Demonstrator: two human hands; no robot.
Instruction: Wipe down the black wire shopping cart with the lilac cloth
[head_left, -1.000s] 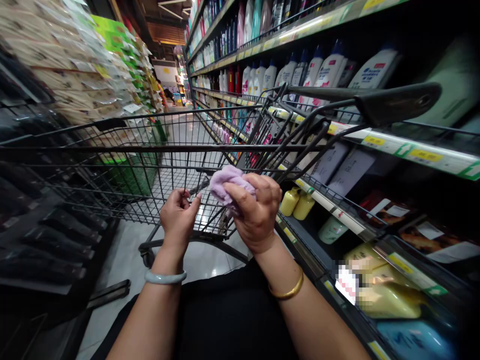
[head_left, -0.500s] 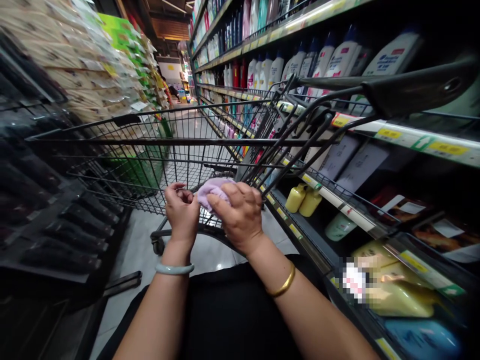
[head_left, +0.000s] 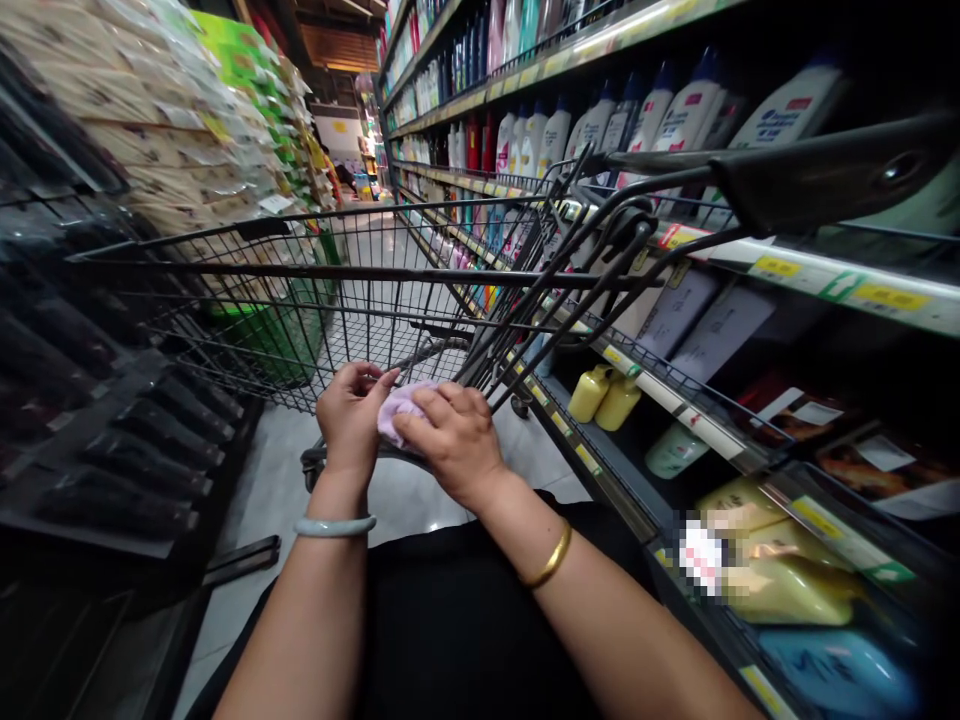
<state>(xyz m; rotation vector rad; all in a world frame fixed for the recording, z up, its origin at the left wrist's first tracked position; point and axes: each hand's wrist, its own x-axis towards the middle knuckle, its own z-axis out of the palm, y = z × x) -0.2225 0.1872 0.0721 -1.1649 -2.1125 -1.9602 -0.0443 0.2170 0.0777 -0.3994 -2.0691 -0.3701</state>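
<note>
In the head view, my right hand (head_left: pixel 454 440) is closed around a bunched pale purple cloth (head_left: pixel 397 408), which sticks out past the fingertips towards my other hand. My left hand (head_left: pixel 349 418) is right beside the cloth, its fingers curled and its thumb pointing up and to the right. Whatever those fingers hold, if anything, is hidden. Just beyond both hands stands a black wire shopping cart (head_left: pixel 352 272), its side turned to me and its handle (head_left: pixel 825 185) to the right.
Shelves of shampoo bottles (head_left: pixel 686 110) line the right side. Two yellow bottles (head_left: pixel 604 397) stand on a lower shelf, and larger yellow bottles (head_left: pixel 795 590) lie nearer. Stacked packages (head_left: pixel 172 140) and a dark rack of wrapped goods (head_left: pixel 135 440) border the left. Tiled floor (head_left: pixel 277 480) shows under the cart.
Both hands and the cloth have shifted left and slightly down. The cloth has come closer to my left hand, whose thumb now points up more. The cart appears slightly shifted.
</note>
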